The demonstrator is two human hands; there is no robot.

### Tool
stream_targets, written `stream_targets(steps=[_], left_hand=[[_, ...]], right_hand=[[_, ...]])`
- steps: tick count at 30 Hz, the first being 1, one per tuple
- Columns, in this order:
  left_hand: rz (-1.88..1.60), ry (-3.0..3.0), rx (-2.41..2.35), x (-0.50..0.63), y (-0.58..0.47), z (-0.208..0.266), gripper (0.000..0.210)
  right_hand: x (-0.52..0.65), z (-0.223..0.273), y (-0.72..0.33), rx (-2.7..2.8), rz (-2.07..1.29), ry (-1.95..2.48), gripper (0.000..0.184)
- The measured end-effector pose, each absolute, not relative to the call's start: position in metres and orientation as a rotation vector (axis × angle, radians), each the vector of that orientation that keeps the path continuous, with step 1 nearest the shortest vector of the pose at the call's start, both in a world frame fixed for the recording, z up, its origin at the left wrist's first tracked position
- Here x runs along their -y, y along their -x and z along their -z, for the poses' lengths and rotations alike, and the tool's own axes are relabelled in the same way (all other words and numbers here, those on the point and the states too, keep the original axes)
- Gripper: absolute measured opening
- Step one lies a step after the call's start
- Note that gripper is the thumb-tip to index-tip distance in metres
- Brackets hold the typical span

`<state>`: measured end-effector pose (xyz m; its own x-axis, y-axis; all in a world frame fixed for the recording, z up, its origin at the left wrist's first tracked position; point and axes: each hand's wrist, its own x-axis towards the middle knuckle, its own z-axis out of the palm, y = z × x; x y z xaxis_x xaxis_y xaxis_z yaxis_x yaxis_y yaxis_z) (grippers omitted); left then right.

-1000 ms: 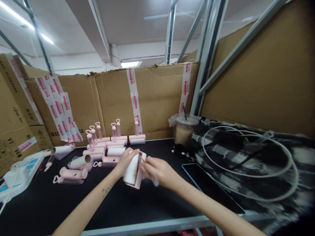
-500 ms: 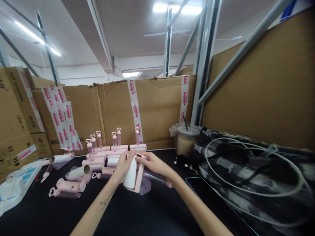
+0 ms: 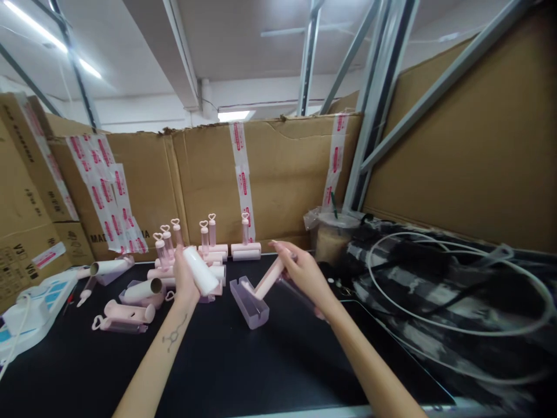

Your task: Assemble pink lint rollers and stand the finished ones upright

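My left hand (image 3: pixel 186 277) grips a white lint roll (image 3: pixel 201 271), tilted and held above the black table. In my right hand (image 3: pixel 303 271) is a slim pink plastic holder (image 3: pixel 268 280), slanting down to the left. Its lower end is at a translucent purple plastic case (image 3: pixel 250 307) on the table, but I cannot tell if they touch. Partly hidden beneath my right hand lies a clear tube with a pink end (image 3: pixel 319 314). Beyond my left hand stand pink lint rollers (image 3: pixel 246 251) with upright clear handles and heart-shaped loops.
At the left lie a pink roller (image 3: pixel 129 312) with a heart loop, a white roll in a case (image 3: pixel 143 290) and a white power strip (image 3: pixel 52 307). Cardboard walls (image 3: pixel 287 180) enclose the back. A drink cup (image 3: pixel 334 238) and a coiled white cable (image 3: pixel 456 334) are on the right.
My hands have moved apart. The white roll went left with my left hand, and the pink holder went right with my right hand. The purple case now shows between them.
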<state>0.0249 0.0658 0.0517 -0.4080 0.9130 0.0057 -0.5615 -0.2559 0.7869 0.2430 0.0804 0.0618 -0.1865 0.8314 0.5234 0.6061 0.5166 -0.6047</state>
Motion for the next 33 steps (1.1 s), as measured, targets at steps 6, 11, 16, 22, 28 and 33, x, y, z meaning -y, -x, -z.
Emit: stream_targets(steps=[6, 11, 16, 22, 28, 33], left_hand=[[-1.711, -0.988, -0.848, -0.065, -0.022, -0.041, 0.049], [-1.485, -1.544, -1.064, -0.065, -0.039, -0.018, 0.055], [-1.349, -1.943, -1.286, -0.064, -0.038, -0.012, 0.042], [-1.115, -2.598, -1.524, -0.066, -0.029, -0.007, 0.041], [-0.886, -2.835, -1.544, -0.067, -0.024, -0.004, 0.041], [-0.826, -2.88, -1.501, -0.063, -0.026, -0.007, 0.041]], right_hand=[[-0.122, -0.05, -0.265, 1.834, -0.265, 1.686, 0.044], [-0.14, -0.022, -0.254, 1.885, -0.418, 1.815, 0.023], [-0.13, -0.018, -0.244, 1.892, -0.478, 1.751, 0.02], [-0.106, -0.03, -0.215, 2.034, -0.578, 1.183, 0.03], [-0.104, -0.014, -0.197, 1.964, -0.753, 0.922, 0.026], [-0.102, -0.013, -0.196, 1.95, -0.751, 0.94, 0.025]])
